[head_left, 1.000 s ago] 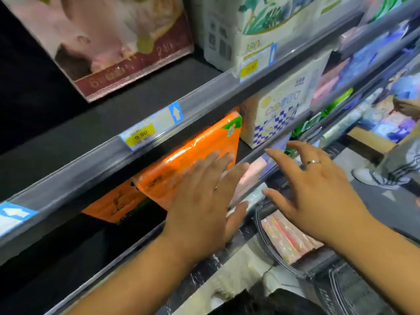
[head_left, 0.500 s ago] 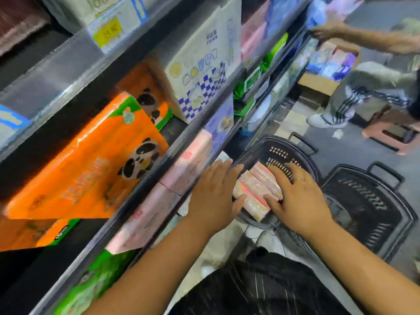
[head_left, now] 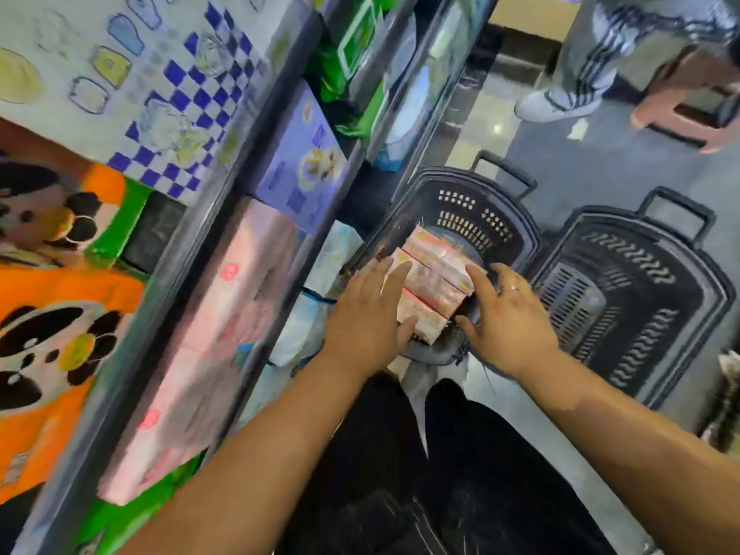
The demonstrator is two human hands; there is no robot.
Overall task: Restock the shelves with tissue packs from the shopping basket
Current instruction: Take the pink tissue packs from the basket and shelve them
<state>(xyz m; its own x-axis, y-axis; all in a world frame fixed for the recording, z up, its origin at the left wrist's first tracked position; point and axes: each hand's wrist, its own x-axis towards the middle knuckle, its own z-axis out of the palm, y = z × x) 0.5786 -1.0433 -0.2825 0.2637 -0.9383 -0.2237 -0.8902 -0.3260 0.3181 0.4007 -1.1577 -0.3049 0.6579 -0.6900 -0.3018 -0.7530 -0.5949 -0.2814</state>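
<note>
Step in hand: pick-up. Left hand [head_left: 368, 314] is lying straight-fingered against the packs' [head_left: 436, 278] left side. Right hand [head_left: 508, 318] is spreading its fingers along their right side. Packs are sitting stacked in the basket [head_left: 520, 218], beside the shelves [head_left: 192, 274]. Next move, judged: squeezing inward evenly and lifting the stack together.

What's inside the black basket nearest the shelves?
Pink tissue packs lying side by side, flanked by the left hand and right hand. Anything beneath them is covered.
</note>
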